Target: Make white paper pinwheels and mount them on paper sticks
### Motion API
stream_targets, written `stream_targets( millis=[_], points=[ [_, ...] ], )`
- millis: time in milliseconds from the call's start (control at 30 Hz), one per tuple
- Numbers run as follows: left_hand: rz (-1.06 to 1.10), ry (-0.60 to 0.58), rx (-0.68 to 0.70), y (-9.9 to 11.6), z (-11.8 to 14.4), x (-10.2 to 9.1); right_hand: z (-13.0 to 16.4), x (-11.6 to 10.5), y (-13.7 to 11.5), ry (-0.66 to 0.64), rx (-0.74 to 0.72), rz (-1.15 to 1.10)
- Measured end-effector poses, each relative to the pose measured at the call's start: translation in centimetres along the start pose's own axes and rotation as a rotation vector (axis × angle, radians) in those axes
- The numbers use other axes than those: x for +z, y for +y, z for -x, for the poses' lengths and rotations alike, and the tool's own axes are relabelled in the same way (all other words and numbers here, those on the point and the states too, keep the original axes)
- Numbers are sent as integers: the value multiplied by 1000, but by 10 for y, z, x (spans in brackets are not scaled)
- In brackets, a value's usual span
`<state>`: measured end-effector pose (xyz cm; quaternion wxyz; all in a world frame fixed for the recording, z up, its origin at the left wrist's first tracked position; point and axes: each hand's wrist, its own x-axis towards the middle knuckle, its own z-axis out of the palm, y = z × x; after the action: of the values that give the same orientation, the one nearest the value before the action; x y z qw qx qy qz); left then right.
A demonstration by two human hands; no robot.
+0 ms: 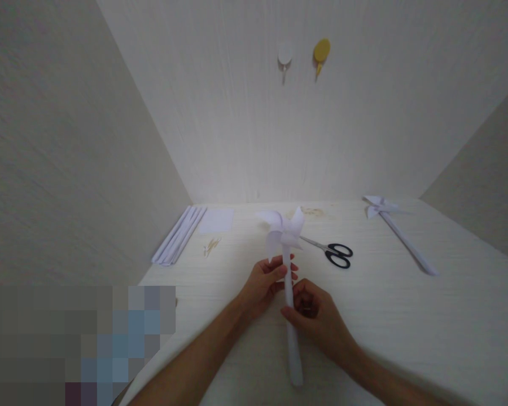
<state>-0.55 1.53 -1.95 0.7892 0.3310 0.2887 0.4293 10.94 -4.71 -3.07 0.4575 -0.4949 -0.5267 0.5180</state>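
Head view shows me a white paper pinwheel point(294, 226) mid-frame over the tabletop point(410, 316), its rolled stick point(294, 349) running down toward me; I cannot tell whether it touches the surface. My left hand point(265, 282) holds the stick just below the blades, thumb in front and fingers behind. Lower down, my right hand point(319, 314) pinches the stick with its thumb, the other fingers curled beside it. Scissors point(338, 255) lie open-handled just beyond, to the right, and a 2nd pinwheel point(403, 239) rests farther right. On the left I see paper rolls point(180, 235), 1 paper sheet point(217, 220) and thin tan sticks point(213, 246). 2 hooks, white point(285, 53) and yellow point(322, 51), hang on the wall point(237, 124).
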Motion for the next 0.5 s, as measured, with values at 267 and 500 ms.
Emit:
stream_targets(
  millis=[267,500],
  points=[
    [3,121,79,1,-1,4,0,-3,-5,129,-24,97],
    [11,144,143,0,-3,5,-1,-10,-10,193,-75,207]
  ],
)
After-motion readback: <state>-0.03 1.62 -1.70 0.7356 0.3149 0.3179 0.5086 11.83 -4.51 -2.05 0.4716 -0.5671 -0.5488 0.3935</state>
